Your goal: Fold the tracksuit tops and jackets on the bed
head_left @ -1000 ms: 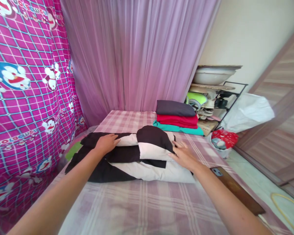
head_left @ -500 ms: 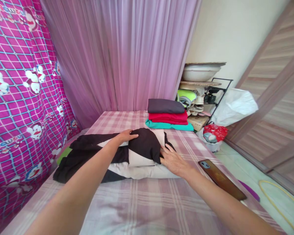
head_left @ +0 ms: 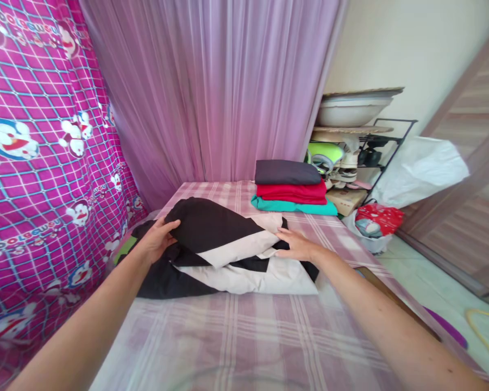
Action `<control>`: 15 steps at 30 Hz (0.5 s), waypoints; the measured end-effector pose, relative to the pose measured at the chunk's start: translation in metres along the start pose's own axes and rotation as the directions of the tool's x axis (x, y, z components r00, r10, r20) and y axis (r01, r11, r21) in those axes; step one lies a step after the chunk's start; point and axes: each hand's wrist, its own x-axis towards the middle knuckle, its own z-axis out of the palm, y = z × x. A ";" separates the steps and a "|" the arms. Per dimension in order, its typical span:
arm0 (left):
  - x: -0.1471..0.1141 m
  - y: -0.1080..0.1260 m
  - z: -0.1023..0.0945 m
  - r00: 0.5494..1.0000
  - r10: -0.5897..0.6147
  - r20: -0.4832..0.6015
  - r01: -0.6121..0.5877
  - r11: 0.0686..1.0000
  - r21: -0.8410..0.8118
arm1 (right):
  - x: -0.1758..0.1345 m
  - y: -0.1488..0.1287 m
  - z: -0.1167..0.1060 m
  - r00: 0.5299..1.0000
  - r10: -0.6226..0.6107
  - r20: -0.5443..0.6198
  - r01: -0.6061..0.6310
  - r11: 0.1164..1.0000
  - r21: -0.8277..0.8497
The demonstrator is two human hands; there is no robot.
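A black and off-white garment (head_left: 212, 222), partly folded, lies in front of me; its exact kind is hard to tell. My left hand (head_left: 158, 237) grips the left edge of its black upper layer, thumb on top and fingers curled beneath. That layer is raised a little above the cloth below. At the right end, my right hand (head_left: 295, 244) holds the off-white part, its fingers at the edge of the fold. A black strip of the same cloth shows under my right wrist.
Folded dark grey, red and teal cloths (head_left: 291, 190) are stacked at the back right of the plaid-covered bed (head_left: 212, 336). My right forearm partly covers a phone (head_left: 385, 290). Beyond stand a shoe rack (head_left: 385, 163) and bags. A pink patterned curtain (head_left: 52, 179) hangs left.
My left hand has moved left and now holds the black layer's left edge, which is spread out farther leftward. My right hand stays at the right end. The view has shifted slightly.
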 end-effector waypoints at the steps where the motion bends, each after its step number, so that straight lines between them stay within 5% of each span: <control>1: -0.002 -0.001 -0.005 1.000 -0.011 -0.013 0.011 1.000 0.002 | 0.003 0.000 -0.004 0.999 0.025 0.030 -0.025 1.000 0.005; 8: 0.005 -0.003 -0.034 0.994 0.046 -0.096 -0.032 0.989 0.146 | 0.023 -0.012 -0.038 0.989 -0.146 -0.010 0.142 0.974 -0.178; 15: 0.030 -0.011 -0.065 0.961 0.061 -0.268 0.001 0.974 0.227 | 0.055 -0.004 -0.032 0.983 -0.059 -0.171 0.027 0.983 -0.180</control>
